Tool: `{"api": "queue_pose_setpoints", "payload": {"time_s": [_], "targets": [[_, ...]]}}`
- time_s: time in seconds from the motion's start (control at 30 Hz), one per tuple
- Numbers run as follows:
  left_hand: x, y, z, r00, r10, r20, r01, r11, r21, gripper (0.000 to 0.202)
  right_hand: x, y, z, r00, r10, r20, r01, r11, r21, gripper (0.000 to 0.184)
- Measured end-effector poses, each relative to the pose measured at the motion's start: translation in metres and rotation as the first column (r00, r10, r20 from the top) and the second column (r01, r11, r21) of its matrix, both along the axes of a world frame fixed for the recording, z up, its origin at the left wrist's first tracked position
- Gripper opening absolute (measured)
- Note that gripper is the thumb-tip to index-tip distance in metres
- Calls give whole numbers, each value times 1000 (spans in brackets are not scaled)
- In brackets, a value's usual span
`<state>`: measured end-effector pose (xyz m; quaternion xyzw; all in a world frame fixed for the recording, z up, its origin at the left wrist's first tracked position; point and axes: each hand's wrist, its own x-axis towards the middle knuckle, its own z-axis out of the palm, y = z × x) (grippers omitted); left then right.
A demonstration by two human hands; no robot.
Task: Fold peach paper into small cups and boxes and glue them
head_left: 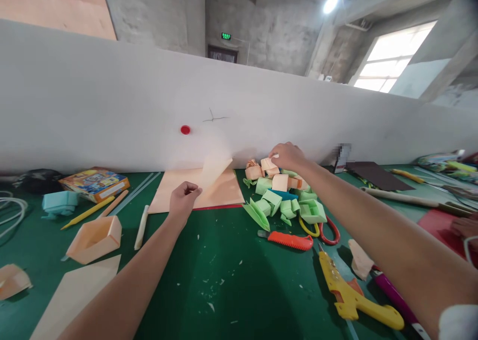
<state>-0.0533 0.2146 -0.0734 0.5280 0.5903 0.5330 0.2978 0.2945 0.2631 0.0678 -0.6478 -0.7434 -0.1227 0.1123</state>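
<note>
My left hand [182, 199] is closed in a pinch on the corner of a peach paper sheet [214, 175], lifting it off a stack of peach paper [175, 188] on the green mat. My right hand [287, 156] reaches to the back of a pile of folded peach and green paper pieces [284, 195], its fingers closed on a folded peach piece [269, 165] at the top of the pile.
A folded peach paper box [95, 238] and a flat peach sheet [74, 290] lie at the left. An orange utility knife [289, 240], scissors [323, 230], and a yellow glue gun [354, 297] lie at the right. A white partition wall [112, 106] backs the table. A colourful box [95, 183] sits far left.
</note>
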Motion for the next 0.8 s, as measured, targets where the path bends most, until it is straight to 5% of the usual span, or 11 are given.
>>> {"api": "queue_pose_setpoints", "payload": {"time_s": [0.17, 0.27, 0.33, 0.43, 0.57, 0.7, 0.8], "targets": [[5, -9, 5, 999, 18, -51, -16, 999, 44, 35, -19, -26, -5, 990, 39, -136, -15, 985, 172, 32], [7, -15, 18, 994, 29, -101, -19, 995, 99, 16, -41, -64, -9, 973, 149, -175, -109, 969, 222, 38], [7, -18, 37, 990, 24, -138, -3, 989, 149, 10, -56, -104, -12, 950, 255, -183, -204, 945, 255, 40], [7, -28, 80, 984, -5, -177, 48, 970, 239, 10, -71, -178, -19, 798, 575, -181, -519, 808, 278, 35], [7, -67, 139, 967, -31, -252, 133, 906, 401, 13, -72, -256, -28, 692, 704, -157, -684, 710, 167, 33], [9, -131, 161, 908, -108, -406, 281, 874, 396, 8, -57, -282, -47, 737, 630, -244, -589, 776, 225, 38], [14, -183, 142, 750, -363, -553, 517, 843, 147, 10, -46, -288, -73, 743, 481, -465, -378, 876, 301, 47]]}}
